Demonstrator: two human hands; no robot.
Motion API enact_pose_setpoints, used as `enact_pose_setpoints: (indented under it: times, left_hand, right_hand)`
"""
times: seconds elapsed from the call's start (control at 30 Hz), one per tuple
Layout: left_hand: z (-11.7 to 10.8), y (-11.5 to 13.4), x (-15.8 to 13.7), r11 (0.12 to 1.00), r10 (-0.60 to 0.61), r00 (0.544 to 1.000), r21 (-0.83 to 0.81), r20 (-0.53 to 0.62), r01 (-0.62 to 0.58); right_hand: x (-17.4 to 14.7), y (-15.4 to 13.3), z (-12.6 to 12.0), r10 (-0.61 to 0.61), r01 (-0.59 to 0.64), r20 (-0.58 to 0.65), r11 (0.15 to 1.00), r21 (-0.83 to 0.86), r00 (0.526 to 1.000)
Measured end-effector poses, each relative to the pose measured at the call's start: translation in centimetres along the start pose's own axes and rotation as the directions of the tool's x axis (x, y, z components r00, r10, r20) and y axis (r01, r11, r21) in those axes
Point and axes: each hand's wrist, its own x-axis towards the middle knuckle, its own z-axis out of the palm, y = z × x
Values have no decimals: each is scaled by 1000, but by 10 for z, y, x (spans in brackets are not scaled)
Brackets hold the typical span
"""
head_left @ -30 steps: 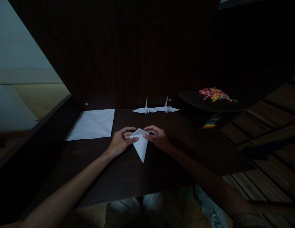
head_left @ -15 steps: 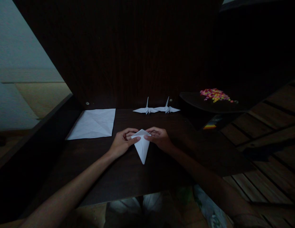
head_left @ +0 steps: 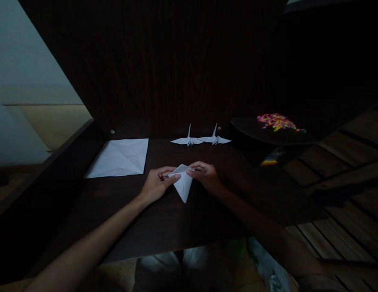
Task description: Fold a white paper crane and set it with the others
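A white folded paper [head_left: 183, 187], kite-shaped with a centre seam, is held over the dark desk with its narrow tip toward me. My left hand [head_left: 156, 182] pinches its left corner, thumb on top and fingers behind. On the opposite corner my right hand [head_left: 206, 176] grips the same way, its thumb lying on the upper flap. Beyond my hands stand two white paper cranes, a left one [head_left: 188, 140] and a right one [head_left: 215, 140], with wings spread and touching. A creased white paper sheet [head_left: 118, 157] lies flat at the left.
A curved dark shelf [head_left: 246, 129] at the right bears a pile of small colourful pieces [head_left: 277, 121]; a rainbow-striped item [head_left: 271, 158] sits beneath it. A tall dark panel [head_left: 164, 69] closes off the back, and a raised side board [head_left: 45, 170] borders the left.
The folded paper's near tip appears shorter and higher in view, as if the paper has tilted. Both hands keep their hold on its corners, with the right shifted slightly.
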Motion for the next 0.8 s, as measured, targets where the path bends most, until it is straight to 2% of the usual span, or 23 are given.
enact_pose_setpoints:
  times: [0.17,0.33,0.43,0.53,0.6,0.67,0.73,0.8]
  left_hand:
    - [-2,2,0,991,86,996,105,-9,-85]
    - [-1,4,-3,978,129,990,174,-52,-118]
    - [-1,6,-5,952,230,969,228,-90,-205]
    - [-4,8,-5,871,403,911,343,-89,-352]
    - [-9,7,-4,781,510,860,426,-14,-456]
    - [-15,5,-2,684,567,817,492,106,-539]
    - [-22,0,1,611,570,791,527,224,-590]
    - [-27,-7,4,578,505,797,557,330,-597]
  right_hand:
    - [-2,-5,1,0,0,-16,1000,0,1000]
    - [-8,-11,5,-13,13,-10,1000,3,1000]
    - [-12,-14,5,-139,140,28,990,-24,990]
    - [-14,-18,1,-311,324,107,936,-138,944]
    - [-13,-21,-3,-410,441,170,868,-229,896]
    - [-11,-21,-8,-449,506,245,812,-290,860]
    - [-8,-17,-12,-437,531,319,779,-334,841]
    - [-4,-9,-16,-404,544,390,749,-379,828]
